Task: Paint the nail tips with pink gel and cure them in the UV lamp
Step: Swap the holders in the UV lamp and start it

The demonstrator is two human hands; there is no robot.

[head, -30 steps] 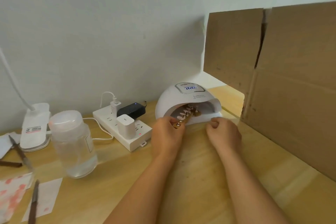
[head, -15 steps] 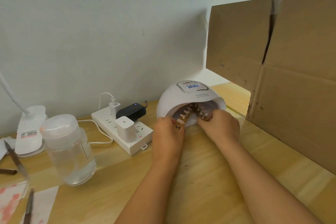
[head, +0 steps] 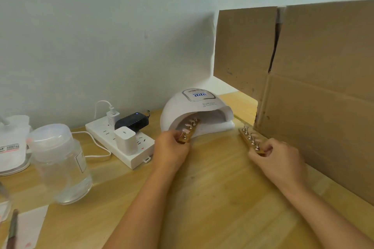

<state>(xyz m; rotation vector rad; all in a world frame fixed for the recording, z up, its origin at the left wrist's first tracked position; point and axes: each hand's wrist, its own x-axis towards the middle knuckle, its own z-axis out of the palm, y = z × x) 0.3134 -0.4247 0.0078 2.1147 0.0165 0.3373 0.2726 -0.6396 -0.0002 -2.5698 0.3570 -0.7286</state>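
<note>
A white domed UV lamp (head: 195, 107) with a lit display stands at the back of the wooden table (head: 212, 198). My left hand (head: 172, 150) grips the near end of a wooden nail-tip holder (head: 189, 130) carrying pink tips; its far end reaches into the lamp's opening. My right hand (head: 280, 158) grips the near end of a second wooden holder (head: 250, 139) with metal stands, lying on the table right of the lamp, beside the cardboard.
A cardboard sheet (head: 315, 79) stands upright along the right side. A white power strip (head: 121, 141) with plugged chargers lies left of the lamp. A clear lidded jar (head: 60, 163) stands at the left, with a lamp base (head: 12, 147) and brushes (head: 12, 228) further left.
My right hand has pulled the second holder out of the lamp and carried it to the right, next to the cardboard. My left hand still holds the first holder at the opening.
</note>
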